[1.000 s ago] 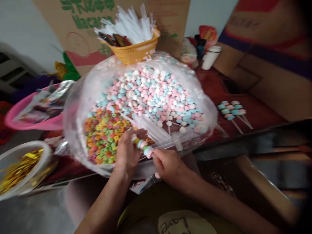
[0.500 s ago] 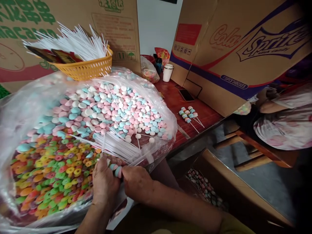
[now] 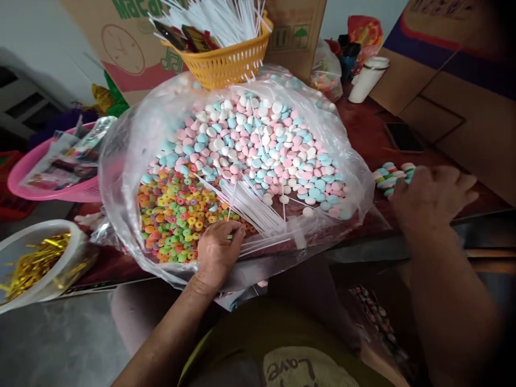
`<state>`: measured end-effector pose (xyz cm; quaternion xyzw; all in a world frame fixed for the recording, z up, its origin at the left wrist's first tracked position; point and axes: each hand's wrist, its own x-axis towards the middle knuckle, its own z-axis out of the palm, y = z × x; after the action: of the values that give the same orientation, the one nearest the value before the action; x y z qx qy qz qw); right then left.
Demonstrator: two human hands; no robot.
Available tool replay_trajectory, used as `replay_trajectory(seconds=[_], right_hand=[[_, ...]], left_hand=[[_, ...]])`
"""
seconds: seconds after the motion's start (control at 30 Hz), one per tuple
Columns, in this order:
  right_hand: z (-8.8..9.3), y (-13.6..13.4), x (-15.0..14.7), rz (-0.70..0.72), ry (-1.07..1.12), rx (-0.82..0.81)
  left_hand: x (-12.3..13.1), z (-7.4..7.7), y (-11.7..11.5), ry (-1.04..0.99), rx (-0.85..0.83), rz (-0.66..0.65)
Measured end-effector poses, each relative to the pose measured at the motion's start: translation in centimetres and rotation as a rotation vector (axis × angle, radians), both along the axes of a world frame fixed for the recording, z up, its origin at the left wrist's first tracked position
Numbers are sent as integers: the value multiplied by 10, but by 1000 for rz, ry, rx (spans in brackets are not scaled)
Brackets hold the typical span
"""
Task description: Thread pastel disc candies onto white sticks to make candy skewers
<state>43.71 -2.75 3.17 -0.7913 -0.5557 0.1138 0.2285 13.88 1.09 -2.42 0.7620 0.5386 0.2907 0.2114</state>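
Note:
My left hand [image 3: 217, 252] rests at the near edge of the clear plastic sheet, its fingertips pinched around a small green gummy ring [image 3: 229, 236]. Just above those fingers a white stick stands out; whether they hold it I cannot tell. Ring gummies [image 3: 177, 215] lie heaped beside this hand, with pink, white and blue marshmallows [image 3: 262, 134] piled behind. A bundle of white sticks [image 3: 253, 209] lies right of it. Over the table's right part, my right hand [image 3: 437, 196] is open with fingers spread, slightly blurred, partly covering the candy skewers [image 3: 389, 177].
A yellow basket [image 3: 226, 64] of sticks stands behind the heap. At left are a pink basin [image 3: 72, 191] and a white tub [image 3: 74, 242] with gold strips. A white cup [image 3: 367, 80], a phone [image 3: 403, 137] and cardboard boxes [image 3: 479, 129] stand or lie at right.
My right hand has left the marshmallow skewer held near my left hand and moved right to the finished-looking skewers. The view has swung left, showing the basin and tub.

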Motion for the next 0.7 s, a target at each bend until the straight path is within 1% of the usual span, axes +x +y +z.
replay_trajectory(seconds=[0.03,0.1,0.13,0.2,0.27,0.33,0.37,0.43,0.47,0.53,0.57,0.6,0.63,0.67,0.7], right_hand=[[-5,11,-10,10,-2,-30],[-19,34,-35,12,11,-72],[-26,46,-48,15,24,-97],[-39,65,-67,24,48,-137],[-48,76,-72,41,61,-165],[-55,79,-66,30,197,-104],[-57,78,-62,6,303,-42],[-57,73,-61,-37,494,113],[-54,68,-65,-31,536,182],[-43,53,-83,56,476,260],[-37,45,-93,123,394,275],[-32,39,-102,178,314,288],[-29,35,-107,182,273,309],[-26,33,-106,176,238,325],[-23,33,-97,139,206,344]], left_hand=[[0,0,2,109,46,5],[-1,3,9,269,80,10],[-4,6,13,326,85,19],[-16,12,20,393,89,83],[-35,19,24,419,70,183],[-50,25,25,433,37,255],[-53,27,27,437,27,258],[-50,27,33,460,30,207],[-44,26,37,484,41,162],[-28,26,46,549,42,82],[-20,27,49,581,38,47],[-13,28,52,604,6,41],[-8,29,55,616,-15,31],[-5,29,58,618,-8,19],[-4,29,62,612,-10,-21]])
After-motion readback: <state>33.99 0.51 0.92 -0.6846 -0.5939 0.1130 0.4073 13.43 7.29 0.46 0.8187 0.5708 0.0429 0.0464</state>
